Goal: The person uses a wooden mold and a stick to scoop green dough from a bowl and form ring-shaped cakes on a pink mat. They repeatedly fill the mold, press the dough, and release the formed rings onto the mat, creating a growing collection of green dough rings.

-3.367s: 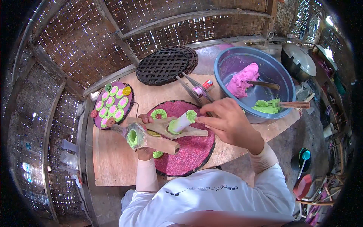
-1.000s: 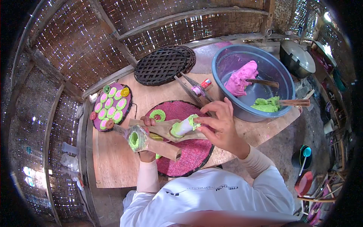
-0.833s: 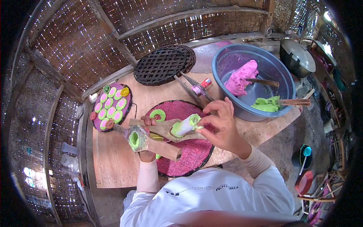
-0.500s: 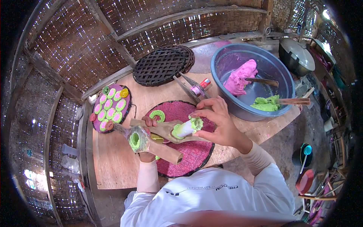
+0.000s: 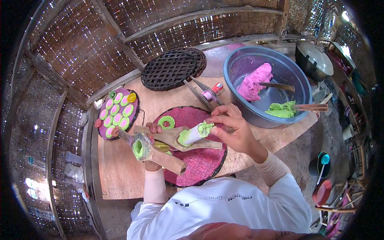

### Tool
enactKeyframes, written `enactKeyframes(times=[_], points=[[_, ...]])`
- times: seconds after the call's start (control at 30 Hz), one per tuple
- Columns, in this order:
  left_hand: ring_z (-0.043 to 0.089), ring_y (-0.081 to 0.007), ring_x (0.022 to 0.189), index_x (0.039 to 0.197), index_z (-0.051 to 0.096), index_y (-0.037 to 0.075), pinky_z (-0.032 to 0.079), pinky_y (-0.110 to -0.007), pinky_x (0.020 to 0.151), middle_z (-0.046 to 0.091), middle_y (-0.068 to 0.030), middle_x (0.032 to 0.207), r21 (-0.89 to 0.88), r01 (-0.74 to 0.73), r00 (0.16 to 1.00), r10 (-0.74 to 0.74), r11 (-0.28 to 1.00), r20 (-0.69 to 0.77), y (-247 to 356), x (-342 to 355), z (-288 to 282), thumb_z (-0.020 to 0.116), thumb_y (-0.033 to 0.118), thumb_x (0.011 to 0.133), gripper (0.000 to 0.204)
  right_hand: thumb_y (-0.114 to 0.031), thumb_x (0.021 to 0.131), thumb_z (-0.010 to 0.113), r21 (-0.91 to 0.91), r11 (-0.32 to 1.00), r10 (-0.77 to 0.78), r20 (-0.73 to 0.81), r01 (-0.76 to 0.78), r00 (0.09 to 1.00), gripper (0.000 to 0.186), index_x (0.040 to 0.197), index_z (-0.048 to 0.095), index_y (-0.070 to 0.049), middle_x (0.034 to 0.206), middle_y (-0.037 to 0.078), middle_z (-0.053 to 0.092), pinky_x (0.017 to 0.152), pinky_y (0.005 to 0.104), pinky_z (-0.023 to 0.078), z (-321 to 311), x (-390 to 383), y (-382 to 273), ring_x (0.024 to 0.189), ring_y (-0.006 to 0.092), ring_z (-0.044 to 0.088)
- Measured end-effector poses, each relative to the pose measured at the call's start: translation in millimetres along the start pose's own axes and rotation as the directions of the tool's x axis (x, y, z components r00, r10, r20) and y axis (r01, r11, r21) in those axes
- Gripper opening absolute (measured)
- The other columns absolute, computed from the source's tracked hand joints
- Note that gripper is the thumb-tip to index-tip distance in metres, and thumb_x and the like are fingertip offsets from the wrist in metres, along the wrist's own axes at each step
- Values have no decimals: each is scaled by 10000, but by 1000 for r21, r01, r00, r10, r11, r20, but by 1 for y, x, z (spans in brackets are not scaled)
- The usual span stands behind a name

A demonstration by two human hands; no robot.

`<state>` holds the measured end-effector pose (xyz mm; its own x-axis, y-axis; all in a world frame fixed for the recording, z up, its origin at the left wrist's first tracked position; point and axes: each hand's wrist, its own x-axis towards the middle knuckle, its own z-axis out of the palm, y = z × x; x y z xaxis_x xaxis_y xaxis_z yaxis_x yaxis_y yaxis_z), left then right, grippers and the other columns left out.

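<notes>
My left hand (image 5: pixel 153 129) is closed around a two-part wooden dough press. Its hollow half (image 5: pixel 170 161) has green dough inside the round opening. The other half (image 5: pixel 166 137) carries a white cylinder (image 5: pixel 193 136) with green dough smeared at its base and tip. With thumb and fingers drawn together, my right hand (image 5: pixel 234 128) pinches the green dough (image 5: pixel 205 128) at the cylinder's tip. Below both hands lies a round pink woven mat (image 5: pixel 200 166). A ring of green dough strands (image 5: pixel 166 122) sits on it, and a yellow object (image 5: pixel 161 146) is partly hidden by the press.
To the right, a large blue-grey basin (image 5: pixel 267 118) holds pink dough (image 5: pixel 256 82), green dough (image 5: pixel 282 109) and wooden spatulas. A round tray (image 5: pixel 135 112) of pink-and-green pieces stands at left. Dark woven racks (image 5: pixel 172 70) are stacked behind. A lidded pot (image 5: pixel 314 60) is at far right.
The press has shifted slightly left and its hollow half has tilted. My right fingers have drawn closer together at the cylinder's tip. More of the green ring on the mat shows.
</notes>
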<state>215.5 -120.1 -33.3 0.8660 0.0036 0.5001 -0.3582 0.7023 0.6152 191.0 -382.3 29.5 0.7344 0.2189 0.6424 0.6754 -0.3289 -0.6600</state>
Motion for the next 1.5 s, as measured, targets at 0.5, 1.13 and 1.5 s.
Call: enactKeyframes(times=[0.5,1.13,1.5], points=[[389,-201,940,665,440,157,343,-356,898,377,-37,934,-7,-8,1000,8,1000,-13,1,-8,6,569,265,827,234,-98,721,655,89,993,77,-19,-75,997,138,847,631,-46,887,83,574,883,349,331,4,-5,-3,893,217,527],[393,-185,862,1245,360,62,351,-320,851,412,-50,881,111,-285,958,285,952,18,53,21,25,605,216,812,521,-179,770,552,-821,433,797,154,-374,584,197,819,654,-18,988,160,604,772,377,454,-177,-4,76,936,310,568],[394,-187,831,1009,473,172,345,-335,836,417,-53,865,455,-333,917,396,826,-49,52,30,14,576,280,788,267,-160,739,533,-988,42,747,-68,-149,662,214,859,674,-53,881,155,652,709,390,508,-178,7,69,872,279,635]])
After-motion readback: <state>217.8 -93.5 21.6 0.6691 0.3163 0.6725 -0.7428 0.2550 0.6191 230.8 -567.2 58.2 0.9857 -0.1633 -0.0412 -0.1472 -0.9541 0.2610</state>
